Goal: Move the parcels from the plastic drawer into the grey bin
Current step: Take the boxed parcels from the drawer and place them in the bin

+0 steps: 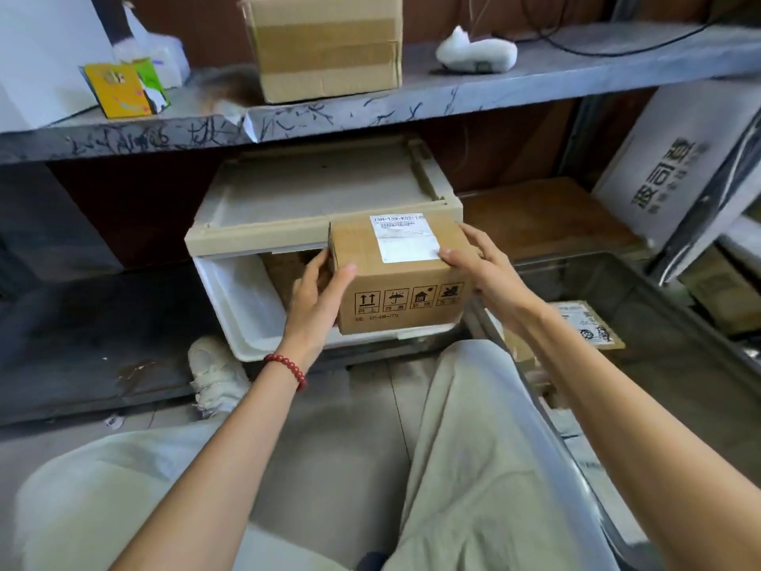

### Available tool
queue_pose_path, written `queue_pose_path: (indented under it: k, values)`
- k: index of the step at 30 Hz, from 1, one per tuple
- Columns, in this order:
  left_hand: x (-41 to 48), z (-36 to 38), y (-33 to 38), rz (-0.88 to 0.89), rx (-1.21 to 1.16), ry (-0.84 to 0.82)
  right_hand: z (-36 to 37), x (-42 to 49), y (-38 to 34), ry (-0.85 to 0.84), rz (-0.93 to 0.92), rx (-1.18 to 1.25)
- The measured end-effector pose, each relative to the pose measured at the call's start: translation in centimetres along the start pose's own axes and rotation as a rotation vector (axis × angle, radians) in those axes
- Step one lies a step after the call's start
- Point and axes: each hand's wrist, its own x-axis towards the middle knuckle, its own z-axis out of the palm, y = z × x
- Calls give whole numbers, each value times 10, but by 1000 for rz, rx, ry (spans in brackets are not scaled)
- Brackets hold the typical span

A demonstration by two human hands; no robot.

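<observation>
Both hands hold one cardboard parcel (401,282) between them. The left hand (317,298) grips its left side, thumb on the front face; the right hand (482,278) curls over its top right edge, fingertips on the white label (405,239). Just beneath the grip sits the open plastic drawer (243,298), and the grey bin (576,278) lies right of the right hand

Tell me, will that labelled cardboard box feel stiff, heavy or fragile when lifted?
Probably stiff: the cardboard box keeps square edges between the left hand and right hand. Likely fairly light, since fingers alone hold it. Its printed handling symbols hint at fragile contents.
</observation>
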Motion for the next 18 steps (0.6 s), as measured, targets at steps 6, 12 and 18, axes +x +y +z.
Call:
queue_pose_path:
  k: [6,12,18]
  values:
    - [17,79,44,115,-7,-192,-78,-28,0,186,-18,18]
    - [27,162,45,152,26,-334,-145,-53,21,362,46,29]
    - [29,226,30,172,122,-496,-187,-71,54,569,158,-34]
